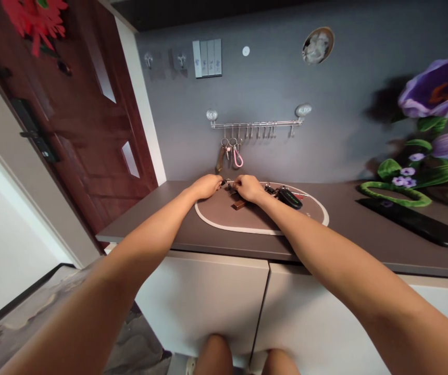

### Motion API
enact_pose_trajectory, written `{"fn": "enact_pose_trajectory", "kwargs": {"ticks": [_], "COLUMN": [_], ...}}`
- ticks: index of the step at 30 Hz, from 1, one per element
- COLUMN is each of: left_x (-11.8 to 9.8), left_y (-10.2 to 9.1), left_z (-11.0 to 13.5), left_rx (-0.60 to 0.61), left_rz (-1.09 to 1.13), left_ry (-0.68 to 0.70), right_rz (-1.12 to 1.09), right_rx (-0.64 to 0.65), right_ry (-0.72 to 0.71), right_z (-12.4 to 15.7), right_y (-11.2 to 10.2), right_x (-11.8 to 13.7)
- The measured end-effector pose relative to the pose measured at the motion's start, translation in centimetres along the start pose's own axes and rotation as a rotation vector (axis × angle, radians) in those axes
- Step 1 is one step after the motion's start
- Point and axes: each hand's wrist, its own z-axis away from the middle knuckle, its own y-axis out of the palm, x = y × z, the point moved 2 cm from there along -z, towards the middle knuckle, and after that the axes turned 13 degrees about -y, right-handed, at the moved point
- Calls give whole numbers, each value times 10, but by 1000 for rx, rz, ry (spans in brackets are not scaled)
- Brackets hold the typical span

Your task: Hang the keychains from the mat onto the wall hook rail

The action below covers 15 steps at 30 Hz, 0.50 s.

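Observation:
At the far edge of an oval brown mat [224, 221] with a pale border, my left hand [207, 186] is closed in a pinch on a small dark keychain [224, 182]. Close to its right, my right hand [248, 187] has its fingers curled together at the same keychain; the fingertips hide much of what they grip. A brown wooden tag [239, 205] lies below my right hand; whether it joins the keychain, I cannot tell. Right of that hand rest a black car key fob [289, 198], several dark key pieces [270, 189] and a red item [298, 196].
Above the mat, a hook rail [257, 124] carries hanging keys [227, 148] and a pink carabiner [238, 157]. To the right are a black elongated object [415, 221] and purple plush flowers [438, 88]. A dark red door [102, 130] stands left; white cabinet doors [208, 297] are below.

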Motion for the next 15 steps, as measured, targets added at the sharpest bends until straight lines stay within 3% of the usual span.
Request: {"fn": "enact_pose_trajectory", "kwargs": {"ticks": [15], "left_x": [-4], "left_y": [-7], "left_z": [1], "left_rx": [-201], "left_rz": [187], "left_ry": [-44], "right_rz": [-142], "right_rx": [-175], "right_ry": [-92], "right_z": [0], "right_y": [-2], "right_x": [2]}}
